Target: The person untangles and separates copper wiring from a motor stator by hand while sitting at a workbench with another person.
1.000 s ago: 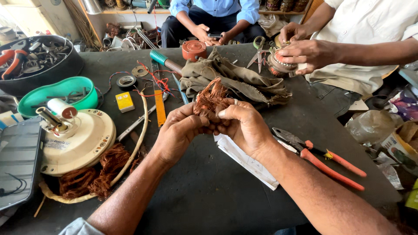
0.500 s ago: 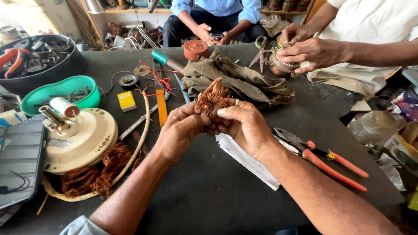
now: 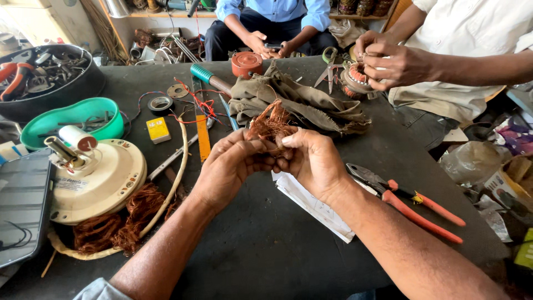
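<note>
both hands [image 3: 272, 161] pinching copper wire tangle [image 3: 269, 123], yellow box [image 3: 158, 129]

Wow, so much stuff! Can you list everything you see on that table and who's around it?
copper wire bundle: 1, reddish, held above table centre
fan motor housing: 1, cream, left
loose copper coils: 1 pile, reddish, beside housing
bowl: 1, green, far left
tub of tools: 1, black, top left
tape roll: 1, black, upper middle
yellow box: 1, yellow, below tape
cloth: 1, olive, centre
pliers: 1, orange handles, right
paper: 1, white, under right hand
phone: 1, dark, left edge
co-workers: 2, white and blue shirts, far side
hands: left, right, both gripping the bundle
</note>
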